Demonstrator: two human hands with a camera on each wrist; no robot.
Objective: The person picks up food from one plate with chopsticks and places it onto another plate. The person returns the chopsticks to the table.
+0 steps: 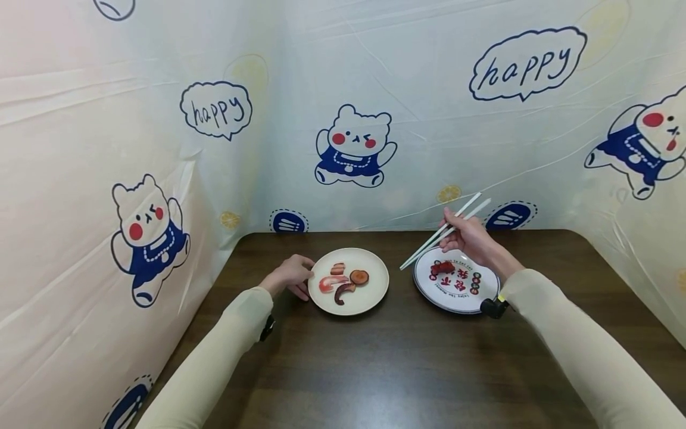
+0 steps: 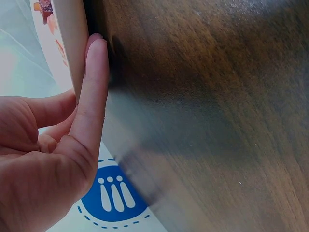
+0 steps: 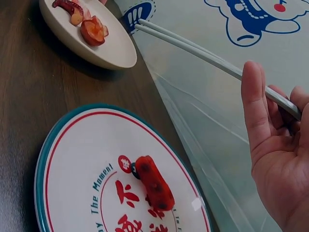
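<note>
On the left, my left hand (image 1: 292,274) holds the edge of a cream plate (image 1: 370,298); the left wrist view shows the thumb above the rim and fingers beneath. This plate bears a shrimp (image 1: 331,282), a brown round slice (image 1: 359,277), a dark curled tentacle (image 1: 343,292) and a striped bacon-like piece (image 1: 337,269). Over the white printed plate (image 1: 436,296), my right hand (image 1: 471,235) holds a pair of pale chopsticks (image 3: 193,48). Their tips point left, close together, with nothing between them. A red sausage-like piece (image 3: 154,183) lies on the white plate.
Both plates stand near the far edge of a dark wooden table (image 1: 343,369). A pale curtain (image 1: 278,131) printed with cartoon bears hangs behind the table and along both sides.
</note>
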